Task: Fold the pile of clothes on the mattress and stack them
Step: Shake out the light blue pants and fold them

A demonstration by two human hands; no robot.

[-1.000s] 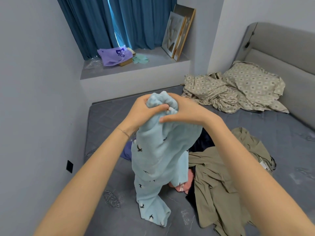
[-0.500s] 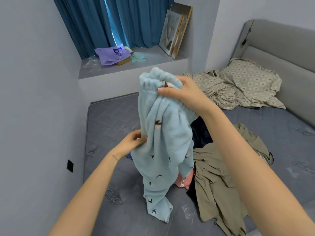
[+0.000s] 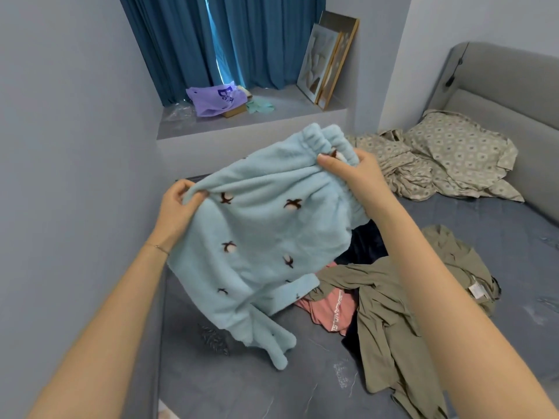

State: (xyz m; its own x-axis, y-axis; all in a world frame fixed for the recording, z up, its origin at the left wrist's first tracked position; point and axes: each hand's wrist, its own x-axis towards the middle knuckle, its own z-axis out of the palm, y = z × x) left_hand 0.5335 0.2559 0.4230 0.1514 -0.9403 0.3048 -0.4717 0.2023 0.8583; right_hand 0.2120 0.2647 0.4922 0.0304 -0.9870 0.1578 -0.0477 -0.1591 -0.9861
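A light blue fleece pair of trousers (image 3: 260,237) with small dark bird motifs hangs spread in the air above the grey mattress (image 3: 272,382). My left hand (image 3: 178,204) grips one side of it, my right hand (image 3: 357,176) pinches the elastic waistband, and the legs dangle toward the mattress. Under and to the right lies the pile: an olive green garment (image 3: 393,322), a pink garment (image 3: 335,309) and a dark navy one (image 3: 367,243), partly hidden by the trousers and my right forearm.
Crumpled patterned bedding (image 3: 438,158) lies at the grey headboard (image 3: 499,86) on the right. A grey wall runs close along the left. Behind, a window ledge (image 3: 287,111) holds a purple bag (image 3: 211,99) and leaning picture frames (image 3: 326,62) before blue curtains.
My left hand slid down from the bunched waistband, took the trousers' side and pulled it left and up, spreading the garment wide. My right hand kept the waistband.
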